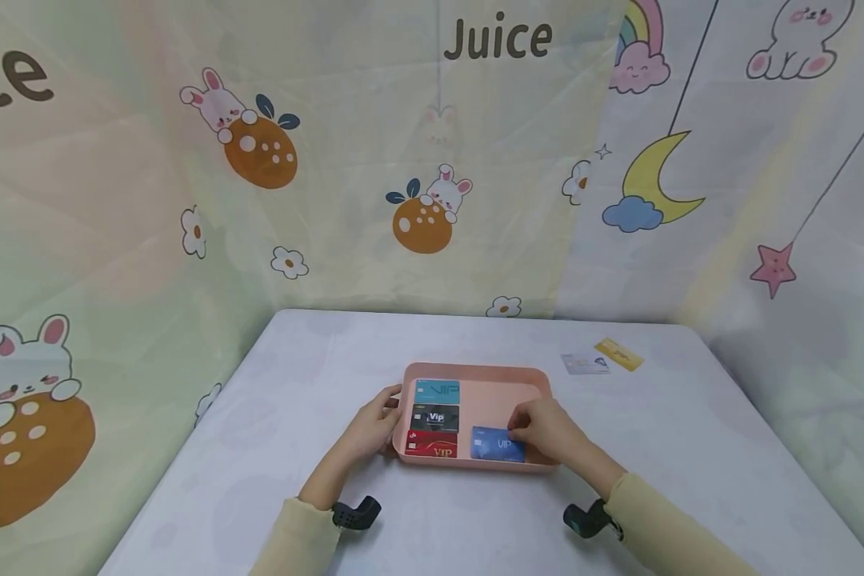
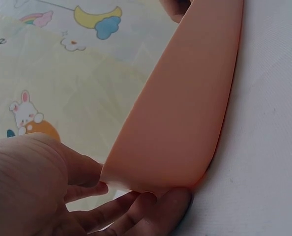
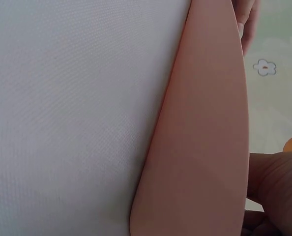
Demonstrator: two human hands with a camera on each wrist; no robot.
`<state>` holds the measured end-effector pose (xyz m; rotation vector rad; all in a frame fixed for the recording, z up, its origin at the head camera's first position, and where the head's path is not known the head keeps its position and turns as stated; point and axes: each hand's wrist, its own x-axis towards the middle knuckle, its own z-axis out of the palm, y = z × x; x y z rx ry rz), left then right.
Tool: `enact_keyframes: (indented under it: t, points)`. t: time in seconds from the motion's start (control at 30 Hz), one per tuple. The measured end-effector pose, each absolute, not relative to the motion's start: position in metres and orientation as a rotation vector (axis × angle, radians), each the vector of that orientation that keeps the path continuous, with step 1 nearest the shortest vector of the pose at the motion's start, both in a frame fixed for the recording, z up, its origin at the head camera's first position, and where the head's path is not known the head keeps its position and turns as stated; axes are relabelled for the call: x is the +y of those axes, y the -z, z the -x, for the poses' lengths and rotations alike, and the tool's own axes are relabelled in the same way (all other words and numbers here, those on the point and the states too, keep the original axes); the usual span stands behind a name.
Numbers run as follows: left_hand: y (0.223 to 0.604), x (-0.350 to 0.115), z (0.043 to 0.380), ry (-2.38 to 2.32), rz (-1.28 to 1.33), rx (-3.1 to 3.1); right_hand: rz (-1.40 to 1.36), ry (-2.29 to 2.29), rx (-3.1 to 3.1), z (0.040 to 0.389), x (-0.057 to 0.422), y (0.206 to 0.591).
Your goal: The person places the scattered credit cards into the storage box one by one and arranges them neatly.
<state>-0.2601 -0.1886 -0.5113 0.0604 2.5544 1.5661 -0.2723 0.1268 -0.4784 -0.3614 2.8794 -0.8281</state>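
A pink tray (image 1: 500, 390) lies on the white table. My left hand (image 1: 370, 422) grips its left edge; in the left wrist view the thumb is at the rim and the fingers touch the tray's outer wall (image 2: 170, 108). Stacked in a column on the tray's left side are a teal VIP card (image 1: 438, 391), a black VIP card (image 1: 423, 419) and a red VIP card (image 1: 430, 444). Near the front, right of the red one, is a blue VIP card (image 1: 491, 446). My right hand (image 1: 553, 432) pinches its right end. The tray wall hides those fingertips in the right wrist view.
Beyond the tray's right corner, a pale card (image 1: 585, 365) and a yellow card (image 1: 619, 354) lie on the table (image 1: 259, 480). Printed cloth walls (image 1: 360, 104) stand behind and beside the table.
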Motion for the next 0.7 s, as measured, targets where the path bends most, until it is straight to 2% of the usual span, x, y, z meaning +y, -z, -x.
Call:
enact_keyframes:
  t: [0.7]
  points:
    - [0.5058,-0.1837,0.2592,-1.536,-0.010,2.554,0.371,0.836,2.835,0.2719,0.1320,0.4780]
